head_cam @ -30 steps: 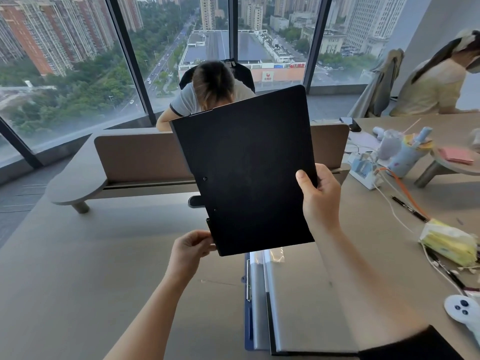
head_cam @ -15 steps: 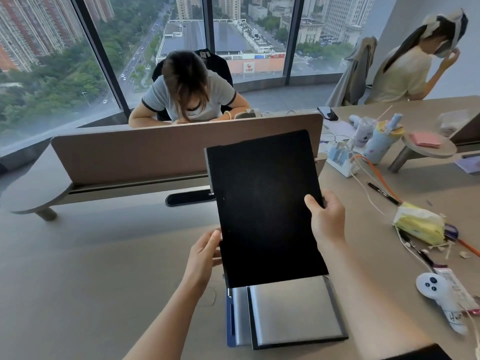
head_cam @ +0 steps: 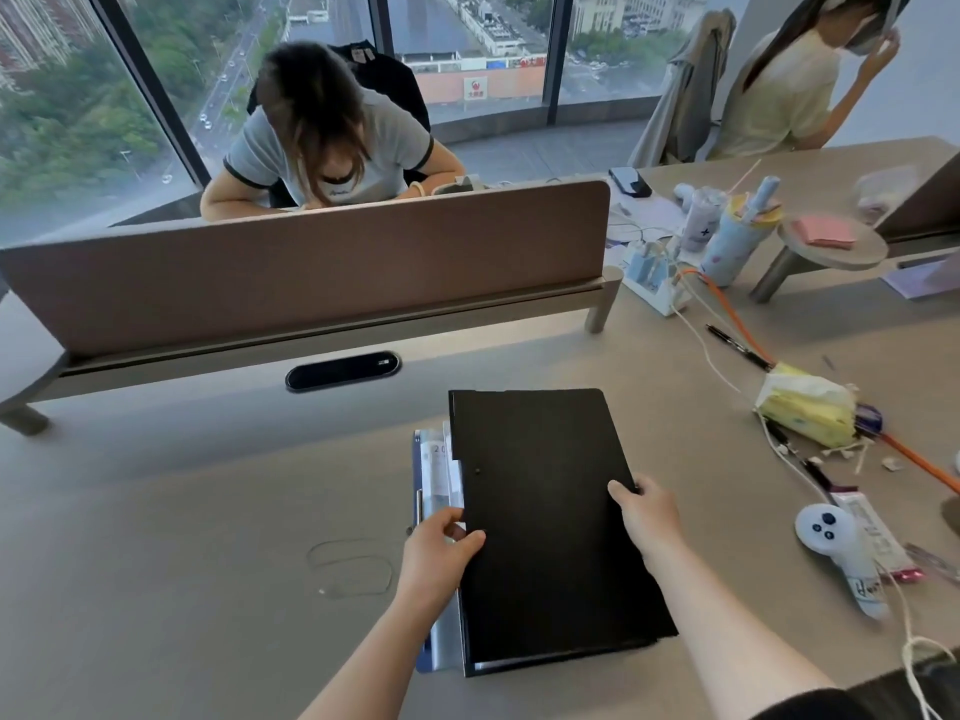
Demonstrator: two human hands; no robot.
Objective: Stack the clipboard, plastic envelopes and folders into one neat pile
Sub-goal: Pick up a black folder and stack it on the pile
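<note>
Flat black rectangular clipboard (head_cam: 550, 517) lies face-down on top of the pile, on the grey tabletop (head_cam: 182, 537) in front of the person. Long axis runs away from the camera, slightly skewed clockwise against what's under it.

Under it: edges of translucent plastic envelopes (head_cam: 439, 470) stick out along the left side, printed paper visible inside. A blue folder (head_cam: 418, 491) edge shows furthest left, with a thin metal strip on it. Pale grey edge of another sheet or folder shows at the near end. Exact count of layers: cannot tell.

Left hand (head_cam: 436, 558): on the clipboard's left edge, thumb on top of the black surface, fingers (head_cam: 441, 519) curled over the envelope edges just beside it. Looks like a pinch on the clipboard edge, underside hidden.

Right hand (head_cam: 649, 517): on the clipboard's right edge, thumb on top pointing left, other fingers wrapped under the edge and out of sight. Gripping the edge.

Nearby on the tabletop, right of the pile and well apart: yellow tissue pack (head_cam: 805, 407), white game controller (head_cam: 826, 530), orange cable (head_cam: 727, 309), black pen (head_cam: 735, 347), white charger block (head_cam: 652, 278). Thin wire loop (head_cam: 350, 566) lies left of the pile, near the left hand.

Brown divider panel (head_cam: 311, 272) stands across the far side of the tabletop; one seated person behind it, another at far right.
</note>
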